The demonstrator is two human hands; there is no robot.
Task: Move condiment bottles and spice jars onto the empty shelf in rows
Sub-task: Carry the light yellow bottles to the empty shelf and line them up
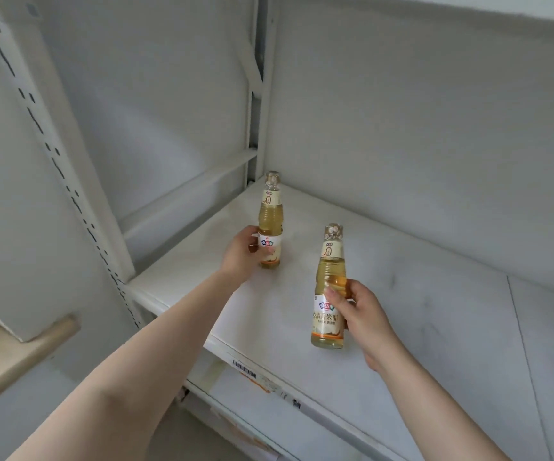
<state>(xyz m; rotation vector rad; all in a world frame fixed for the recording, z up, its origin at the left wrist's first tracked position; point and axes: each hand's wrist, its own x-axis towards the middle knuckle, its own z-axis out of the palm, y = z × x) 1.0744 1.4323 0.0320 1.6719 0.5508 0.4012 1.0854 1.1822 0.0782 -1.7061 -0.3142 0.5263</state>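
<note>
Two bottles of pale yellow rice vinegar with white and orange labels are over the white shelf point(418, 294). My left hand point(240, 256) grips the far bottle point(270, 221) around its lower body, near the shelf's back left corner; its base is at the shelf surface. My right hand point(357, 314) holds the near bottle point(329, 287) at its middle, closer to the front edge, tilted slightly. Whether its base touches the shelf I cannot tell. Nothing else stands on the shelf.
A white slotted upright point(52, 154) runs down the left of the shelf unit. The shelf's front edge point(245, 371) carries a barcode tag. A lower shelf shows beneath it. A beige ledge point(19, 354) sits at the lower left.
</note>
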